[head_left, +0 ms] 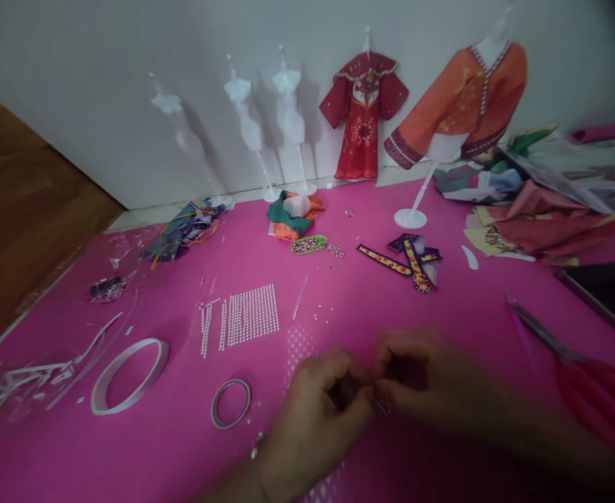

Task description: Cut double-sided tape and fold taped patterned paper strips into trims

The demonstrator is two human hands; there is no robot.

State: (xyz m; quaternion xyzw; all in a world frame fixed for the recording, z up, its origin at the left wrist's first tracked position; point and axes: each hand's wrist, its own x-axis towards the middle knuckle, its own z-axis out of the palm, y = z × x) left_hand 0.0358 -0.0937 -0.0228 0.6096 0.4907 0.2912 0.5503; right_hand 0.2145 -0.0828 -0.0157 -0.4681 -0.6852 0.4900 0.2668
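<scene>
My left hand [321, 416] and my right hand [417, 381] meet low in the middle, fingertips pinched together. Between them a small dark strip [381, 406] pokes out; most of it is hidden by the fingers. Left of my left hand lies a narrow roll of tape [231, 404], and farther left a wider roll of white tape [129, 377]. Beyond my hands are a sheet of stick-on pearls [252, 316] and several loose pearls [323, 313]. Patterned trim strips [416, 264] with yellow and red print lie past my right hand.
Red-handled scissors [574, 356] and a phone [611, 297] lie at right. Doll dress forms stand along the wall, with a red robe [360, 126] and an orange jacket [469, 98]. A green tray of beads [309, 244], fabric scraps [548, 223] and tape scraps [40, 370] lie around.
</scene>
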